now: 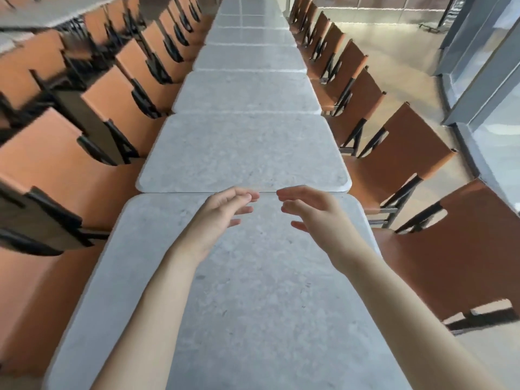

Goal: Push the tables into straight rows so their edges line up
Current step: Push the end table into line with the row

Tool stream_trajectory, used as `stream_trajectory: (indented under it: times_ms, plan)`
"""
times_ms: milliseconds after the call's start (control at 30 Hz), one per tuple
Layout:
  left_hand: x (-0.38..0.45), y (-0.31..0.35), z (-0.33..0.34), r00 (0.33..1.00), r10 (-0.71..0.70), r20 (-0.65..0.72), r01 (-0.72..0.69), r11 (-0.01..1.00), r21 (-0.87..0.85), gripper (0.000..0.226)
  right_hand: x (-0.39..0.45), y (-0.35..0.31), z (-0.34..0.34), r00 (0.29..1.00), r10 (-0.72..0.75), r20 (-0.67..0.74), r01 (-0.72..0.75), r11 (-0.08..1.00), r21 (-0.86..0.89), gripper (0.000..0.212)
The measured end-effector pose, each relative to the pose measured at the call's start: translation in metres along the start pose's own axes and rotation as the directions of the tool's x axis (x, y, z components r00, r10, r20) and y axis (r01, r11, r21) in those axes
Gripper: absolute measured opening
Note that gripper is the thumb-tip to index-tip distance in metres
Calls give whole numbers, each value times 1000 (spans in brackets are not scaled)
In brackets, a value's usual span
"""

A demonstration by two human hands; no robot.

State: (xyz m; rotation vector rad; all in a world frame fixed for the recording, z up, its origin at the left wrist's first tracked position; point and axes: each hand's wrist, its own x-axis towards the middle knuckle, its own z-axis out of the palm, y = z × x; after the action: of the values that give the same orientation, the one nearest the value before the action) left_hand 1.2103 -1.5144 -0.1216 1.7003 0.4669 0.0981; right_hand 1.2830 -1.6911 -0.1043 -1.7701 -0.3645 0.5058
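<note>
Over the far end of the nearest table point(230, 291), both bare hands are stretched forward with nothing in them. The left hand point(219, 213) has its fingers loosely extended and pointing right, the fingertips close to the seam where this table meets the next one; the right hand point(312, 212) mirrors it, fingers relaxed and slightly bent, pointing left, so the two sets of fingertips face each other with a small gap between. Whether either hand touches the tabletop cannot be told; they seem to be held just above it. Both forearms run back toward the near edge of the view. The nearest table is a pale grey, speckled slab with rounded corners. Its far edge lies right against the near edge of the second table point(242, 153), with only a thin dark line between them, though the second table's corners sit a little offset to the left of the nearest one's. Beyond it, more grey tables point(249, 59) of the same kind run away in one long line toward the far end of the room, each butting the next. Orange-brown chairs with black frames stand along the left side point(118, 105) and along the right side point(405, 153) of the row. Farther right are a glossy beige floor point(405, 52) and grey window frames point(484, 88).
</note>
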Motion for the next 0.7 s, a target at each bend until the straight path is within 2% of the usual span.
stream_trajectory:
  times_ms: [167,367,567,700]
  plan:
    - [-37,-13,4,981,-84,-175,84,996,-7,24,7,9,7,982,8,188,-11,1000,12,23]
    - [-89,-25,-10,928,-159,-338,162,987,-20,24,-3,13,36,924,8,382,-20,999,27,23]
    - [-135,-33,-27,895,-169,-413,173,985,-30,25,-35,10,65,893,-6,450,-17,999,49,22]
    - [-152,-38,-26,908,-159,-389,162,986,-27,25,-61,12,67,900,-3,435,-20,999,49,22]
